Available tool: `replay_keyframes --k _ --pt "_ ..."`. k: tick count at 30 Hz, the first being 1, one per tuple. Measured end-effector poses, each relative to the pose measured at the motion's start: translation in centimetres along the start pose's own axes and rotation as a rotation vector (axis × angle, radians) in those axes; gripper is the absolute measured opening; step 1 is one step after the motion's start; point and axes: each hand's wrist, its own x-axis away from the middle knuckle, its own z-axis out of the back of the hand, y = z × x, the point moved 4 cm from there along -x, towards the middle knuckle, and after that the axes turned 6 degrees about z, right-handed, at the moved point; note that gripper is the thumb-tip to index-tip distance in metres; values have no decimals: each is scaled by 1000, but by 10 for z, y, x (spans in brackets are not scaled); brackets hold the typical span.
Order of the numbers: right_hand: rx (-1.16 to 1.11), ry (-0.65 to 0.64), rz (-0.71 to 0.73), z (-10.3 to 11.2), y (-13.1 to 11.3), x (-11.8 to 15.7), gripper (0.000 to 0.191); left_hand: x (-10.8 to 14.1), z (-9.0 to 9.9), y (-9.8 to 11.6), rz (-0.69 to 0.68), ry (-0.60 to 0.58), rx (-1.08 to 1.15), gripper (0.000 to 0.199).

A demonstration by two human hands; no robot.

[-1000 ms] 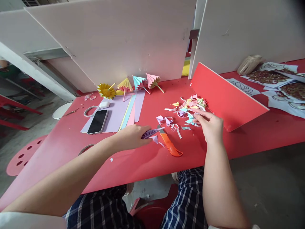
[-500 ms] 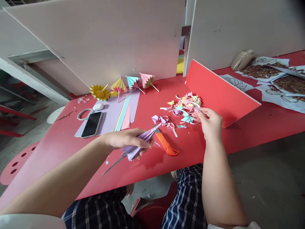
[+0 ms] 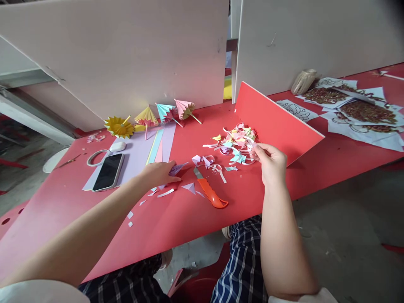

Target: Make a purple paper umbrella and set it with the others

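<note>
My left hand [image 3: 160,173] is low over the red tabletop, curled round a pleated purple paper [image 3: 178,169]. The paper's narrow end sticks out past the fingertips, and the palm hides the rest. My right hand [image 3: 272,162] pinches a small pale purple paper scrap [image 3: 253,146] at the edge of a heap of coloured paper scraps [image 3: 236,141]. Between the hands lies an orange utility knife [image 3: 212,193], blade out, beside purple cuttings [image 3: 206,161]. Small white and purple bits are scattered by my left wrist.
Several folded paper umbrellas [image 3: 164,112] stand along the back panel. Left of them lie a phone [image 3: 109,172], a white earbud case [image 3: 118,146], a tape roll [image 3: 97,158] and coloured sheets [image 3: 134,153]. A red board [image 3: 277,122] leans behind the heap. Drawings [image 3: 369,111] lie far right.
My left hand has moved left and down to the table with the pleated purple paper. The thin grey pointed piece below it is out of sight. My right hand stays by the heap, pinching.
</note>
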Motion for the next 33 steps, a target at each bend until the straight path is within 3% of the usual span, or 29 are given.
replay_keyframes --k 3,6,11,16,21,27,33 --pt "-80 -18 -34 -1 2 0 22 1 -1 4 -4 53 -38 77" --pt "-143 -32 -53 -3 -1 1 23 8 8 12 -14 207 -115 81" --pt "-227 -54 -69 -5 -8 3 25 24 34 49 -171 515 -51 60" --pt "-286 -98 -47 -7 -12 4 31 1 44 118 -395 476 139 34" --pt "-285 88 -58 4 -8 -1 23 -50 36 172 -454 488 156 28" --pt "-361 162 -41 8 -9 -5 30 -85 26 191 -476 522 183 27" --pt "-413 183 -89 11 -12 -5 34 -92 27 197 -463 558 291 20"
